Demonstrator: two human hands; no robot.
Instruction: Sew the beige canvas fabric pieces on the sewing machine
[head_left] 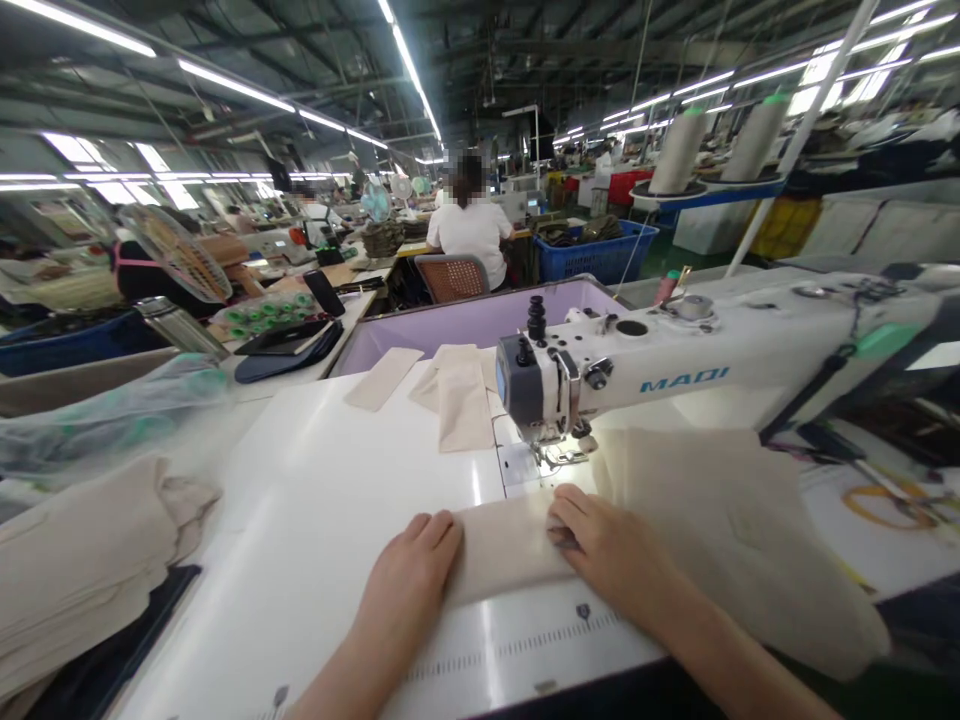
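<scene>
A: What is at the centre here?

B: A pale beige cloth strip (502, 555), lying across the white table (322, 480) at a sewing machine (675, 370), just on the near side of the presser foot (562, 455).

A: And the hands?

B: The worker's left hand (416, 560) rests palm down at the strip's left end, fingers close together and slightly bent; whether the thumb grips from beneath is hidden. The right hand (611, 550) is curled more tightly at the other end, fingertips drawn in near the foot. I cannot tell whether it pinches the cloth or only presses it.

A: What lies around them?

B: A larger beige panel (697, 500) spreads to the right, partly behind the right forearm. Whether it joins the strip cannot be made out. Smaller cut pieces (465, 400) lie beyond, left of the machine head.

A: What would good handling look like at this stage?

B: In my judgement, light, even pressure from both hands, the strip flat and its edge square to the foot. The left would best steer without tugging, while the right holds its fingertips clear of the needle. The broad panel's weight, hanging past the table edge, could pull the work askew, so slack there would help.
</scene>
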